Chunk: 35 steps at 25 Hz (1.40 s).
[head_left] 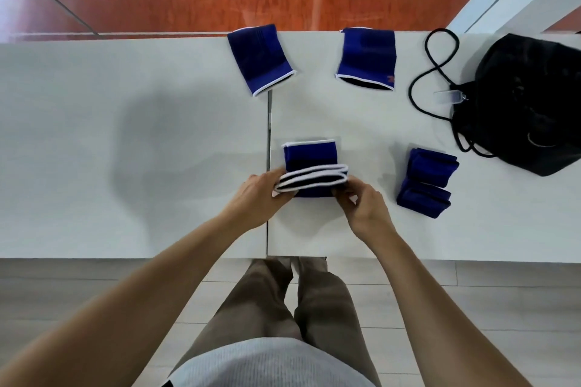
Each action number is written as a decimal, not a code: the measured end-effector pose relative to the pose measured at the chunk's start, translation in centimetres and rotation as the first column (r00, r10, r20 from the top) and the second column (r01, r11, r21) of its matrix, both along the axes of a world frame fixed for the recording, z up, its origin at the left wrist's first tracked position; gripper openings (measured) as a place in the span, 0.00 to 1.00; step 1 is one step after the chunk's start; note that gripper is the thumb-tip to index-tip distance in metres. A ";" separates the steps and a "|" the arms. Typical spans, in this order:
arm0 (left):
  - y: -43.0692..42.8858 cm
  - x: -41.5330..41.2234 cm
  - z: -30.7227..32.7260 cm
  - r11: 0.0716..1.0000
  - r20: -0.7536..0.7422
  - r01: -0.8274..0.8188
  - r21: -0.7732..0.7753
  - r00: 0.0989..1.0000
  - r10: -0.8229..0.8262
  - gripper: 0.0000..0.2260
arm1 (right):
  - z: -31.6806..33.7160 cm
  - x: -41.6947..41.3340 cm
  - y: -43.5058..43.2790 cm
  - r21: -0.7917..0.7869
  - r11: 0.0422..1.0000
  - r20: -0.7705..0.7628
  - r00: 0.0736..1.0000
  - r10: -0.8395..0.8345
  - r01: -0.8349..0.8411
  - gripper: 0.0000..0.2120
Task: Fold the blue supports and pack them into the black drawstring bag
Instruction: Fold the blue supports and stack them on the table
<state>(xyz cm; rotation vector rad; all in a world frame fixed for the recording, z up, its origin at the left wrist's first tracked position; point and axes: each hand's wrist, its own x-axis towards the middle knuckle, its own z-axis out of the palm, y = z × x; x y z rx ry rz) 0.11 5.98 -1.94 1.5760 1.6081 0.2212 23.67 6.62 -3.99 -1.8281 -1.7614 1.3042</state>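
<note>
Left hand (257, 195) and right hand (361, 201) pinch the white-trimmed ends of a soft, light blue knitted support (309, 155), likely best gripped at the corners.

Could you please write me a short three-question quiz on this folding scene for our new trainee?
1. How many blue supports lie flat and unfolded at the table's far edge?
2. True or false: the folded supports are already inside the black drawstring bag.
3. Which hands grip the support being folded: A) left hand only, B) right hand only, C) both?

Key: 1. Two, the left one and the right one. 2. False; they lie on the table beside it. 3. C.
</note>
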 end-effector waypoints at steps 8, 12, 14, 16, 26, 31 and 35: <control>3.1 1.1 -2.3 0.958 -0.105 -0.272 -0.093 0.959 0.262 0.16 | -1.1 -2.8 2.6 -0.069 0.990 0.197 0.975 -0.107 0.123 0.12; 4.2 2.1 -3.0 0.935 -0.240 -0.347 -0.073 0.916 0.322 0.21 | -1.5 -3.6 3.4 -0.081 0.982 0.283 0.949 -0.141 0.170 0.17; 4.4 2.2 -2.7 0.909 -0.246 -0.417 -0.029 0.884 0.397 0.20 | -1.6 -3.9 4.0 -0.095 0.976 0.331 0.931 -0.153 0.194 0.18; 3.8 2.1 -1.8 0.894 -0.214 -0.423 0.147 0.869 0.446 0.16 | -1.7 -4.1 4.4 -0.099 0.974 0.372 0.915 -0.154 0.204 0.19; -0.6 2.7 -5.4 0.939 -0.351 0.116 0.325 0.936 0.006 0.24 | -1.7 -4.3 2.9 0.381 0.915 0.434 0.899 -0.053 -0.130 0.07; 0.6 3.0 -5.5 0.961 -0.258 0.087 0.261 0.966 -0.017 0.28 | -2.2 -3.3 -0.3 0.322 0.898 0.487 0.866 0.114 -0.300 0.24; 3.3 5.2 -5.5 0.953 -0.249 0.150 0.262 0.965 -0.083 0.28 | -1.7 -1.3 1.5 0.278 0.918 0.566 0.820 0.081 -0.282 0.25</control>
